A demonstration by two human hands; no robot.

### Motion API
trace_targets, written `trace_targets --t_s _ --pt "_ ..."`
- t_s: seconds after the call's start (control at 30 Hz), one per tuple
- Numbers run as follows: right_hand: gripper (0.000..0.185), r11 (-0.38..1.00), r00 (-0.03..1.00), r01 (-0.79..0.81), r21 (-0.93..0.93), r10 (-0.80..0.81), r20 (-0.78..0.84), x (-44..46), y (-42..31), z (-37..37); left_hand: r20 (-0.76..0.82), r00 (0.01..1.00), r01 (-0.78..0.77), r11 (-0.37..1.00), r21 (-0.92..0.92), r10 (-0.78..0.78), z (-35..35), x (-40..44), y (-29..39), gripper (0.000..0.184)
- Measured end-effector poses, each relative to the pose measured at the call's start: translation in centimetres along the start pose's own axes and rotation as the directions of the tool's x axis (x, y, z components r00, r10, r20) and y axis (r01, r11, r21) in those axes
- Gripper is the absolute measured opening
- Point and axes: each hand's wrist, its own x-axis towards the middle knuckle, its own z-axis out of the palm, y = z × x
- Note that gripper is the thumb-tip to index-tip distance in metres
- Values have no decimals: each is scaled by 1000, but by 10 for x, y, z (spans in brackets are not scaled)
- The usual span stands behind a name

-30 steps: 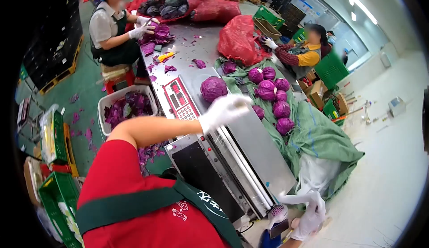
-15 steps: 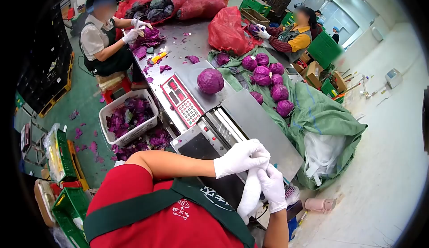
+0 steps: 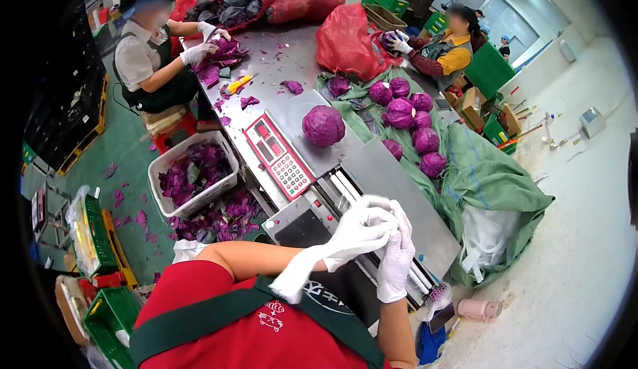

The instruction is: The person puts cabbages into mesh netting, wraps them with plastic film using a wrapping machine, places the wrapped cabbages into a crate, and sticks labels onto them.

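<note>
Above the wrapping machine's front, my left hand [image 3: 359,231], in a white glove, is closed on a soft white strip [image 3: 297,273] whose loose end hangs over my forearm and apron. My right hand [image 3: 396,259], also gloved, meets it with fingers pinched at the strip's upper end; the exact grip is partly hidden. Beyond my hands, a single purple cabbage [image 3: 323,126] rests on the steel plate beside the scale's red keypad panel [image 3: 279,156]. The wrapping machine [image 3: 302,228] has a dark pad and white rollers.
Several purple cabbages [image 3: 400,113] lie on green sacking [image 3: 465,170] to the right, with white strips [image 3: 488,233] in a sack opening. A white basket [image 3: 199,193] holds leaf trimmings. Two co-workers handle cabbages across the table. A yellow knife [image 3: 239,85] and red net sacks [image 3: 349,42] are farther back.
The white strip has swung from hanging below my hands to trailing left over my left forearm. My right hand has turned upright, fingertips against the left. The view has shifted slightly.
</note>
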Motion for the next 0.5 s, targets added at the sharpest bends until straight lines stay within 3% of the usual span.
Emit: trace_targets --t_s 0.07,0.1,0.13,0.17,0.2,0.27,0.3,0.33,0.4,0.43,0.47,0.5 --pt "33 964 982 -186 190 187 13 11 -2 20 -83 948 -265 906 330 307 -20 13 -2 5" --pt "28 969 975 -221 107 218 34 18 5 24 -32 851 -449 757 474 525 -36 28 -5 10" --pt "23 965 964 -263 20 261 52 25 18 26 -70 909 -360 859 365 410 -47 32 -13 7" --pt "15 945 946 -322 58 319 54 30 33 27 -129 973 -172 972 162 194 -55 38 -12 6" --pt "13 834 866 -461 303 498 -52 36 8 62 -147 988 33 998 -58 -41 -63 46 -9 7" --pt "14 988 987 -154 8 154 36 49 31 64 -133 989 43 988 -149 -63 -84 63 -6 9" --pt "13 981 990 -106 -165 119 69 58 35 62 -85 980 141 928 -344 -180 -93 71 -10 9" --pt "13 973 972 -230 21 229 51 66 37 62 37 936 321 805 -498 -350 -106 77 -10 17" --pt "14 816 898 -404 413 439 12 82 43 61 174 846 529 750 -397 -504 -122 87 -6 25" --pt "15 671 798 -480 565 601 -35 95 33 67 415 811 564 739 -369 -411 -134 81 -13 35" --pt "16 498 665 -504 706 745 -50 108 30 70 594 633 735 628 -257 -497 -147 75 -17 28" --pt "19 430 721 -574 697 669 181 120 46 57 576 567 728 685 -16 -589 -160 79 -14 23"
